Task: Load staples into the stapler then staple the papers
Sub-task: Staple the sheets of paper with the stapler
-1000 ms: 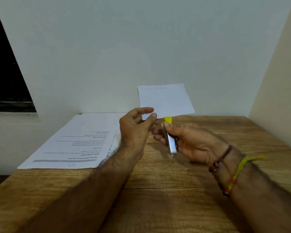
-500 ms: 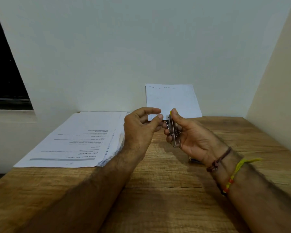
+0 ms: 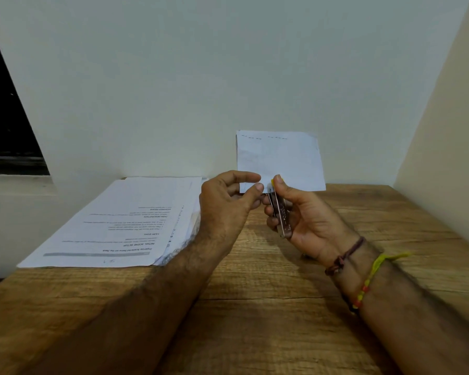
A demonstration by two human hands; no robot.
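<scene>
My right hand [image 3: 303,212] grips a small metal stapler [image 3: 280,213] with a yellow end, held upright above the wooden table [image 3: 255,307]. My left hand [image 3: 225,204] is raised just left of the stapler's top, with thumb and forefinger curled toward each other at its tip. Whether they pinch staples I cannot tell. A stack of printed papers [image 3: 119,226] lies on the table to the left.
A separate white sheet [image 3: 279,158] leans against the back wall behind my hands. A dark window opening [image 3: 6,125] is at the far left. A side wall [image 3: 444,131] borders the table on the right.
Both hands rose slightly and came closer together. My right hand turned the stapler so its narrow side faces me. The left fingertips now meet the stapler's top.
</scene>
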